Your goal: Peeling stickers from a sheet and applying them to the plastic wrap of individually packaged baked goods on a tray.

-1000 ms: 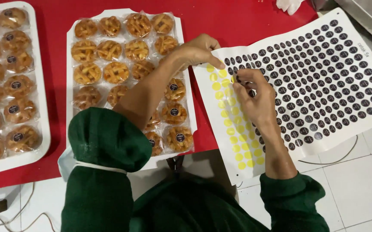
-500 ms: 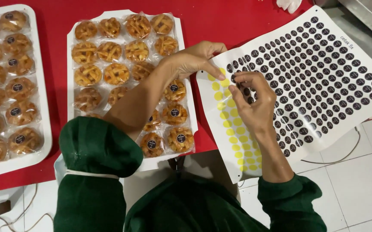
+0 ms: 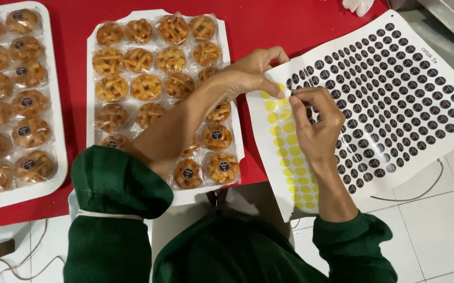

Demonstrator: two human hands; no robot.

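A white sticker sheet (image 3: 395, 89) covered in small round black stickers lies at the right, overhanging the red table's edge. Its left columns are bare yellow spots (image 3: 290, 152). My left hand (image 3: 250, 73) pinches the sheet's left edge and holds it down. My right hand (image 3: 316, 123) has its fingertips at the boundary between yellow spots and black stickers, pinching at one sticker. Left of the hands stands a white tray (image 3: 92, 99) of wrapped lattice pastries; those in its near right part carry black stickers.
A second white tray (image 3: 56, 126) at the far left holds wrapped pastries that all bear black stickers. The red table (image 3: 269, 23) ends near my body, with white floor tiles (image 3: 436, 220) and a thin cable (image 3: 426, 194) below. Crumpled white plastic (image 3: 358, 5) lies at the top.
My right hand has slid up and left along the sheet toward my left hand. My left hand keeps its hold on the sheet's edge.
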